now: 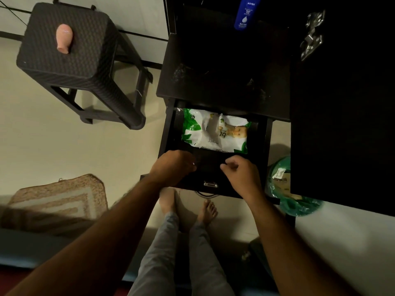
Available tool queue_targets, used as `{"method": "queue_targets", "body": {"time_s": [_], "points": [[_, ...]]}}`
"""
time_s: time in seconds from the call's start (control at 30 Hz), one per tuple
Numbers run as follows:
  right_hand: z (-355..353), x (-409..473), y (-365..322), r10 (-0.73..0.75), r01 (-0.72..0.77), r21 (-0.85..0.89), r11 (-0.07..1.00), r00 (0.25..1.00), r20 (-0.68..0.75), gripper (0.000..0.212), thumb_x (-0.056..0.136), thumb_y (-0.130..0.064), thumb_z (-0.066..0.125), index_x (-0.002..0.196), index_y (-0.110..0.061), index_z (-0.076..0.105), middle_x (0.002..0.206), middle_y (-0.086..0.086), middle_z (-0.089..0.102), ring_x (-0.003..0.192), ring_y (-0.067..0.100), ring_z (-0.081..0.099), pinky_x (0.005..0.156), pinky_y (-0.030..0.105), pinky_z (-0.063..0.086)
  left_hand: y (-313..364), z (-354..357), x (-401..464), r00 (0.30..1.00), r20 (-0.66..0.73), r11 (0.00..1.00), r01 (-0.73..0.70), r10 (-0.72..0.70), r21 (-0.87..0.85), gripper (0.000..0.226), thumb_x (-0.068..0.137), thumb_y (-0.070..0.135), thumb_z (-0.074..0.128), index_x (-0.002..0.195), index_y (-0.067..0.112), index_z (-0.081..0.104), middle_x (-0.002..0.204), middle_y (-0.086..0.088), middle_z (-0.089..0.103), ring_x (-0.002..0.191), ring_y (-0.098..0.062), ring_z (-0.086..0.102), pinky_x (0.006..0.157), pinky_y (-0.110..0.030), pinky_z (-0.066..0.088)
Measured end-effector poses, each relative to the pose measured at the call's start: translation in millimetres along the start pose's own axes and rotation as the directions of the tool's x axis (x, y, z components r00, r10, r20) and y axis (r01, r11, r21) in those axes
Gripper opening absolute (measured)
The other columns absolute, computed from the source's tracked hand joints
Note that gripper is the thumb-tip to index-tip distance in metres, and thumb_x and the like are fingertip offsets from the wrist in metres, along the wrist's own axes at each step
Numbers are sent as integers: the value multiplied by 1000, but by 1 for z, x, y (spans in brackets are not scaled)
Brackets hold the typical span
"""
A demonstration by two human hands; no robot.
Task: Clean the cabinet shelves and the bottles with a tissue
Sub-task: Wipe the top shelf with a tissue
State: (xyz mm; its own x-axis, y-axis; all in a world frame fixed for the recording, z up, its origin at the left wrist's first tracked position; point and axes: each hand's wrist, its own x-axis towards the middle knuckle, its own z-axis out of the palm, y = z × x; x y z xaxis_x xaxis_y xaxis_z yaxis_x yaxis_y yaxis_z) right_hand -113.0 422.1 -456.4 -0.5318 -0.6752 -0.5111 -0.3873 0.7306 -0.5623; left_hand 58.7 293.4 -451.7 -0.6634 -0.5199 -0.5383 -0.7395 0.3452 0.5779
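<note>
A dark cabinet shelf (224,67) looks dusty, and a blue Nivea bottle (245,13) stands at its back. Below it a black drawer (168,133) is pulled out, with a white and green pack of wet wipes (213,131) lying inside. My left hand (174,165) and my right hand (241,174) rest on the drawer's front edge, just in front of the pack. Their fingers are curled over the edge. Neither hand touches the pack.
A dark woven stool (70,48) stands at the left with a pink bottle (64,37) lying on top. A beige mat (59,199) lies on the floor. A green bag (286,186) sits right of the drawer, under the open cabinet door (342,103).
</note>
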Motion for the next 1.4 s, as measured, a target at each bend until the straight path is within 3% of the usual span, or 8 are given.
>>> {"method": "queue_targets", "body": {"time_s": [0.17, 0.37, 0.53, 0.73, 1.03, 1.13, 1.3, 1.4], "points": [[11, 53, -24, -95, 84, -119, 989, 991, -95, 10, 91, -17, 64, 99, -19, 69, 99, 2, 70, 93, 21, 64, 69, 25, 47, 10, 0, 24, 970, -242, 999, -33, 31, -6, 37, 92, 25, 62, 129, 21, 58, 125, -2, 60, 104, -17, 61, 84, -26, 47], [14, 105, -46, -201, 149, -409, 900, 976, -87, 33, 90, -3, 58, 116, -22, 67, 121, 4, 64, 108, 25, 59, 82, 29, 43, 16, 2, 53, 932, -358, 997, -25, 50, 72, 42, 93, 29, 61, 134, 23, 54, 132, -4, 57, 110, -21, 59, 91, -37, 51], [21, 115, -44, -284, 233, -554, 800, 959, -7, 21, 88, -5, 60, 101, -19, 71, 115, 3, 61, 99, 24, 61, 70, 29, 43, 7, 4, 64, 930, -365, 996, 1, 30, 85, 44, 93, 30, 60, 136, 23, 51, 132, -5, 55, 116, -22, 55, 91, -34, 49], [19, 114, -43, -310, 247, -544, 802, 950, -25, 17, 90, -12, 56, 90, -19, 71, 98, 2, 66, 88, 22, 61, 64, 28, 26, 0, 6, 62, 938, -346, 998, 7, 15, 61, 45, 93, 28, 61, 136, 24, 51, 129, -6, 56, 112, -23, 57, 90, -38, 51], [17, 107, -28, -251, 220, -192, 957, 955, -159, 8, 82, -11, 65, 77, -17, 66, 75, -4, 66, 69, 16, 61, 69, 32, 52, 2, 7, 59, 939, -343, 998, 8, 12, 59, 45, 92, 28, 62, 136, 22, 52, 131, -6, 55, 112, -22, 58, 91, -37, 51], [11, 99, -26, -220, 216, -40, 975, 950, -221, 8, 83, -8, 66, 79, -15, 69, 76, -3, 69, 69, 9, 60, 60, 19, 48, 4, 9, 60, 939, -345, 999, 23, -6, 46, 43, 92, 29, 63, 133, 21, 55, 128, -6, 57, 108, -22, 59, 90, -38, 52], [5, 87, -23, -173, 211, 112, 971, 946, -274, 7, 85, -11, 66, 80, -15, 71, 76, -7, 68, 71, 7, 63, 63, 19, 49, 23, 7, 66, 932, -350, 980, 27, -96, -199, 31, 93, 26, 61, 123, 17, 63, 114, -2, 68, 90, -10, 65, 81, -24, 51], [2, 81, -24, -158, 226, 217, 949, 943, -293, 8, 85, -9, 67, 79, -15, 70, 75, -6, 67, 69, 3, 61, 62, 13, 46, 37, 6, 74, 943, -272, 924, 79, -191, -374, 22, 94, 28, 60, 110, 15, 69, 103, -1, 72, 86, -11, 67, 82, -34, 57]]}}
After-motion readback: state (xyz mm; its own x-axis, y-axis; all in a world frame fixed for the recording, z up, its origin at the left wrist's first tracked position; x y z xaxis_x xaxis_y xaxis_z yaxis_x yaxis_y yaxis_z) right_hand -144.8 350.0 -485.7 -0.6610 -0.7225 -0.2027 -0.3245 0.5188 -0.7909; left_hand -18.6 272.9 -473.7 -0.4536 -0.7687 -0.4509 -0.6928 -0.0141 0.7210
